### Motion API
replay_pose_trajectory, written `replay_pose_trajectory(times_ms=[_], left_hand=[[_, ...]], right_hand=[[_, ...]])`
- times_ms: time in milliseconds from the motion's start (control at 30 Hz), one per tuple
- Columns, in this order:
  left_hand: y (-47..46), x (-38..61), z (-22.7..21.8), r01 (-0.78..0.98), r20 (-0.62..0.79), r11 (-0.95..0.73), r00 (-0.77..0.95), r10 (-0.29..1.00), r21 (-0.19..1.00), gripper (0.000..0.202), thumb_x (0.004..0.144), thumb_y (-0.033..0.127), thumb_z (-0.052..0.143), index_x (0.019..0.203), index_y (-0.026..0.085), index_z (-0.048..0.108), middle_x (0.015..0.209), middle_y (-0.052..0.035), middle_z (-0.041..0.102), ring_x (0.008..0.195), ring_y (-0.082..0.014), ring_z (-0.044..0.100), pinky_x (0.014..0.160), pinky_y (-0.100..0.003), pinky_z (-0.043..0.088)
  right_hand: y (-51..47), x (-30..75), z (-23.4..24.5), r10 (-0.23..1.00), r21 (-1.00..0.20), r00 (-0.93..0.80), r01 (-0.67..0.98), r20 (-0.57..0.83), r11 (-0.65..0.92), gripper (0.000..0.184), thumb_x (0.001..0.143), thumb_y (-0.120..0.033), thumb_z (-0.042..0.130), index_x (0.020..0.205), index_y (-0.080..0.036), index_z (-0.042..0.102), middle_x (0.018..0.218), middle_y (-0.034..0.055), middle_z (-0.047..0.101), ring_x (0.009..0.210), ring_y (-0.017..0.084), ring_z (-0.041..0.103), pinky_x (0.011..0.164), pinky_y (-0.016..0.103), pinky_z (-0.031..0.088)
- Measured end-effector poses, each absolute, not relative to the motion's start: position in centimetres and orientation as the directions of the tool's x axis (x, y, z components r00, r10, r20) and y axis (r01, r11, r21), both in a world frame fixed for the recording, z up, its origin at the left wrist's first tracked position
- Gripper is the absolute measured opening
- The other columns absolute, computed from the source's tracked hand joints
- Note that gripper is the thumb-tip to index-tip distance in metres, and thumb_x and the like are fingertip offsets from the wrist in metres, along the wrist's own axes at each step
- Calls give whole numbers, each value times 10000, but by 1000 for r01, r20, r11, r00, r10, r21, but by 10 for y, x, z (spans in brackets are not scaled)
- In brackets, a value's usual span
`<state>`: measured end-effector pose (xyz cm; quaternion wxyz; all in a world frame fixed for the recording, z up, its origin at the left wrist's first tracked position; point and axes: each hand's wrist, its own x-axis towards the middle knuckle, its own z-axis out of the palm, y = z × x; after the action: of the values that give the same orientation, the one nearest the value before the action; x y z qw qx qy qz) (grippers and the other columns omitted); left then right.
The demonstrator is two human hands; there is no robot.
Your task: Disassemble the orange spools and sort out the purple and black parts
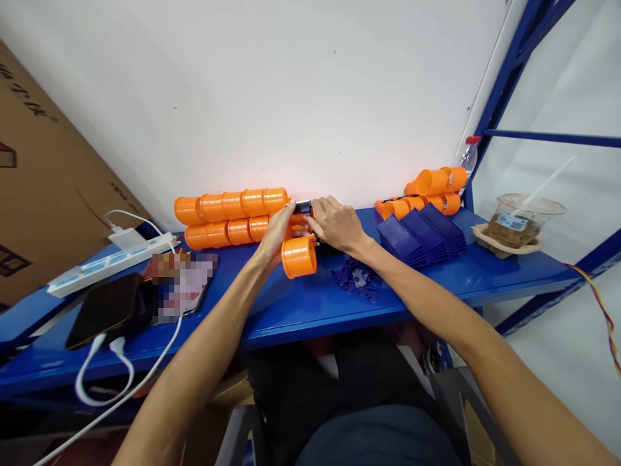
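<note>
At the middle of the blue shelf, my left hand [277, 234] is closed round an orange cup-shaped plastic part [299, 257], whose round end points toward me. My right hand [338, 223] meets it from the right, fingers curled and thumb reaching toward the left fingers. Between the hands shows a small dark piece [303, 206]; my fingers cover most of it, and what the right hand grips is hidden. Just below the right wrist lies a pile of small dark blue pieces [358, 278]. Left of my left hand are two stacked rows of orange cups [223, 206].
Stacks of dark blue flat pieces [421, 234] and more orange cups [431, 183] sit to the right, near a drink cup [521, 220] with a straw and a bottle [469, 155]. A power strip [114, 262], power bank [107, 309] and white cable [160, 356] occupy the left.
</note>
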<state>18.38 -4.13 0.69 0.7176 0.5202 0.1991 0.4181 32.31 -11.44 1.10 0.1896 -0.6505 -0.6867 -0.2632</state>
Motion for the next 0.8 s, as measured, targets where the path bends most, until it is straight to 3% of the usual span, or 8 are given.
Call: replay_pose_trajectory(times_ms=[100,333,633,700,800], left_hand=[[-41,184,5,-345,136,96,590,796,934,312,943,481,690,944,178,614,685,-31,668,473,-164,646,574,-339,620],[-40,185,5,-300,120,57,539,834,952,287,944,468,672,877,201,589,610,6,574,444,-177,616,554,-366,611],[-34,179,11,-161,-53,235,710,702,959,359,966,537,559,858,199,612,559,-3,498,443,-211,611,484,-367,581],[-21,174,10,-144,-73,265,741,667,953,357,955,553,571,918,205,640,554,5,485,437,-215,604,477,-373,577],[-1,162,13,-140,-94,303,760,643,943,397,942,567,597,1069,200,678,569,1,511,429,-203,570,470,-373,565]], right_hand=[[-116,319,10,804,165,-114,986,584,21,368,1117,-311,308,1219,-98,590,1173,197,700,1128,285,589,779,349,489],[-120,309,15,826,118,-50,993,562,-20,349,1086,-225,298,1179,-95,608,1142,207,708,1098,286,598,813,362,492],[-120,321,32,849,136,-175,983,499,123,306,1040,-188,361,1139,-69,625,1104,209,711,1009,271,609,849,379,471],[-122,326,36,843,79,-166,986,512,147,272,1022,-198,410,1108,-80,639,1069,187,718,974,253,619,854,372,477],[-130,343,46,797,-131,-57,977,601,169,264,1018,-223,415,1058,-118,654,964,112,712,879,199,632,828,338,497]])
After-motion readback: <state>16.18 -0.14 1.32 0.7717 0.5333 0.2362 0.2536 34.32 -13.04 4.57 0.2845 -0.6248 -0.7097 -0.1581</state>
